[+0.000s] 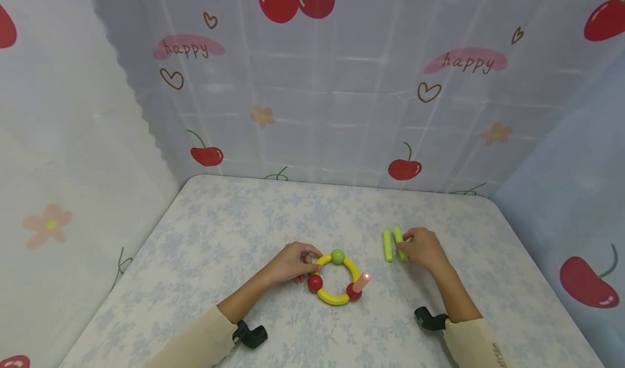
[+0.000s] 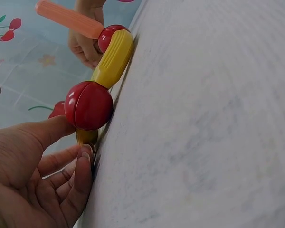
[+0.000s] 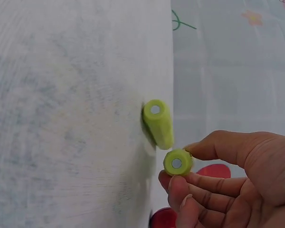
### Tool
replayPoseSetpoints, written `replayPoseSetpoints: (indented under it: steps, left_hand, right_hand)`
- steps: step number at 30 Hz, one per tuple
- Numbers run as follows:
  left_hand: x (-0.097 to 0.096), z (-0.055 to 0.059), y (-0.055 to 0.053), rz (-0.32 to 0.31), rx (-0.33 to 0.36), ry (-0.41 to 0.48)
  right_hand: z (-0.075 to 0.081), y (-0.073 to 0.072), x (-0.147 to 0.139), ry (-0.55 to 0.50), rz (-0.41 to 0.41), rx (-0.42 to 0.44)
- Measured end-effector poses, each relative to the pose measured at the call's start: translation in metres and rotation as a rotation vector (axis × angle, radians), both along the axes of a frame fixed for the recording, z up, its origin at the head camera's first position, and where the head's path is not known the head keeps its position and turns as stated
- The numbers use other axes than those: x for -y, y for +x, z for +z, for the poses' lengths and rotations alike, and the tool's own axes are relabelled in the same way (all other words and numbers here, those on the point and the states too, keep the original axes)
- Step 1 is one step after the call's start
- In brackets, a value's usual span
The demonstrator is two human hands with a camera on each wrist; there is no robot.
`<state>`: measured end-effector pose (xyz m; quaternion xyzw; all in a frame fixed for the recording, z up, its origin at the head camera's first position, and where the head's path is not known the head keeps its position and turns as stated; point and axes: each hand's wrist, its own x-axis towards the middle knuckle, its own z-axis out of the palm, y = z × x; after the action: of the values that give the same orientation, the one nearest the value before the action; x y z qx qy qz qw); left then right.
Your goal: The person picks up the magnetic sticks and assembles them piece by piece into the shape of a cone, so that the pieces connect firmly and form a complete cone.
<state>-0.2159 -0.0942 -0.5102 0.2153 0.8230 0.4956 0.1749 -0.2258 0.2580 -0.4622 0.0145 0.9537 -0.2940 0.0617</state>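
Observation:
A ring of curved yellow rods (image 1: 334, 299) joined by red balls (image 1: 314, 283) and a green ball (image 1: 337, 256) lies on the table. From the red ball at its right, an orange rod (image 1: 362, 282) sticks up at a slant. My left hand (image 1: 290, 262) pinches the ring's left yellow rod between thumb and fingers. My right hand (image 1: 423, 247) pinches one light green rod (image 3: 177, 162), whose end shows a grey metal disc. Just left of it, a second green rod (image 1: 388, 246) lies on the table, apart from the hand.
The table (image 1: 234, 210) has a pale blue floral cover. A cherry-print curtain (image 1: 332, 96) stands along its back edge and both sides. Dark wrist camera mounts (image 1: 250, 334) jut inward from both forearms.

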Motion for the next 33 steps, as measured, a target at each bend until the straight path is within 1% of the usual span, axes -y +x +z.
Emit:
replayPoseSetpoints:
  steps: [4,8,12,16,18,20,23,27,33]
  left_hand:
    - [0.0,0.0,0.0,0.005,0.0,-0.001]
    - [-0.001,0.0,0.001,0.005,-0.005,-0.008]
    - [-0.001,0.0,0.001,0.004,-0.005,-0.011]
    - [-0.001,0.0,0.001,0.009,-0.004,-0.014]
    - [-0.002,0.0,0.001,0.01,-0.004,-0.015]
    - [-0.002,0.0,0.0,0.008,-0.006,-0.015]
    - [-0.002,0.001,0.0,0.005,-0.007,-0.015]
    - [-0.002,0.001,0.0,0.006,-0.012,-0.015]
    - [-0.002,0.001,0.0,0.005,-0.007,-0.012]
  right_hand:
    - [0.008,0.002,0.002,-0.053,-0.008,-0.036]
    - [0.012,0.006,0.008,-0.171,0.024,-0.043]
    - [0.014,0.007,0.016,-0.331,0.053,-0.007]
    - [0.013,0.007,0.027,-0.481,0.062,0.048]
    - [0.012,0.008,0.032,-0.536,0.08,0.059]
    - [0.01,0.008,0.038,-0.578,0.1,0.053]
    - [0.006,0.008,0.045,-0.619,0.139,0.018]
    - [-0.002,0.007,0.053,-0.628,0.198,-0.055]
    - [-0.007,0.008,0.066,-0.583,0.309,-0.172]
